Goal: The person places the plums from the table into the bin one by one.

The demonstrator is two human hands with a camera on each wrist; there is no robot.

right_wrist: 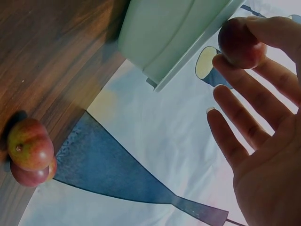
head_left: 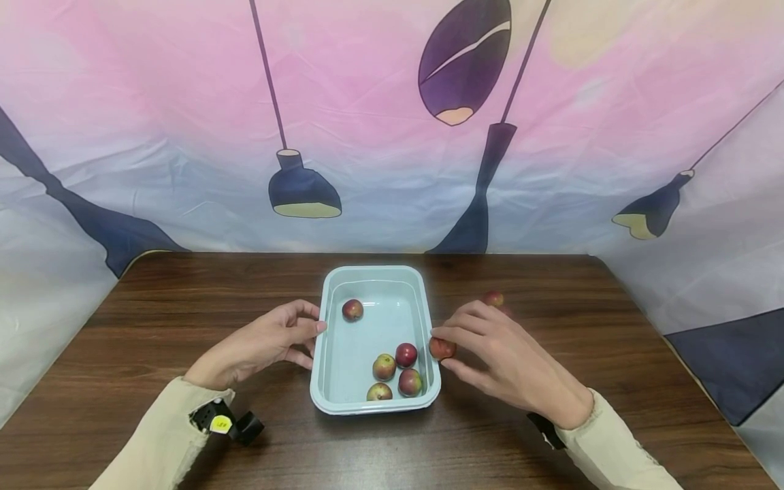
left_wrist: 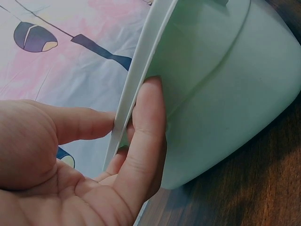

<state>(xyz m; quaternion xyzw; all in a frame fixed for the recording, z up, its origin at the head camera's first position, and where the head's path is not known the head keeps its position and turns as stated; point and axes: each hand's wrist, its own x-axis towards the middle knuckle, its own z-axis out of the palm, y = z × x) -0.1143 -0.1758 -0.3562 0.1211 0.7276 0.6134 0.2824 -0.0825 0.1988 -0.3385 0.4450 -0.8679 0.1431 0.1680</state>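
On your table (head_left: 184, 306), the tray (head_left: 352, 350) sits between your left hand (head_left: 269, 340) and right hand (head_left: 499, 354), five fruits (head_left: 384, 367) inside; beyond the right lie other fruits (right_wrist: 30, 143), perhaps three.

On the black device (head_left: 248, 429) worn at the left wrist, by the cuff of the pale sleeve (head_left: 150, 439), there is one small yellow label (head_left: 220, 425). It carries a short dark marking, perhaps of a few characters, but in the head view this marking is too small and too blurred to be read with certainty. In all three views, no word, brand or number is readable.
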